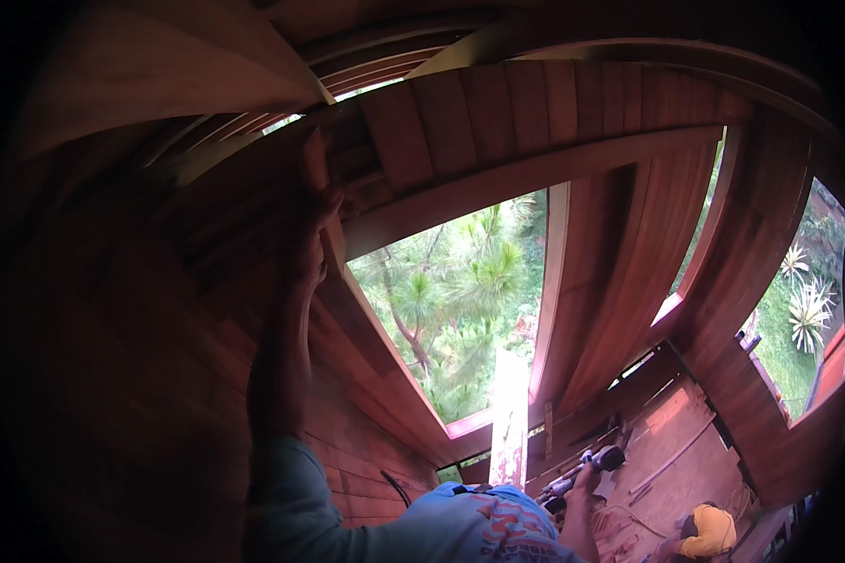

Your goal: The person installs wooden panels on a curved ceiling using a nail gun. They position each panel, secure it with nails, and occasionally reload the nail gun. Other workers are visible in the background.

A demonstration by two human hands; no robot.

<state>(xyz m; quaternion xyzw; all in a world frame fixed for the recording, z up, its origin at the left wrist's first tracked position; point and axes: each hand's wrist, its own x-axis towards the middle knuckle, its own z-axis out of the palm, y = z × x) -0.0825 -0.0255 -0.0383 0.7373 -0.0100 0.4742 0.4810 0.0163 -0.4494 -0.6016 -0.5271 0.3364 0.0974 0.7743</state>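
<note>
My left arm reaches up along the dark wall, and my left hand is closed round a narrow wooden strip. The strip stands nearly upright against the wall framing, beside the upper left corner of the window opening. Low down, in front of my blue shirt, my right hand grips a grey tool with a black round end, shaped like a nail gun. It is held away from the wall, above the floor. My fingers partly hide its handle, and shadow dims the left hand's outline.
A window opening shows trees outside; a bright upright plank stands before it. Boards and scraps lie on the plywood floor. A person in a yellow shirt is low at the right. Another opening is far right.
</note>
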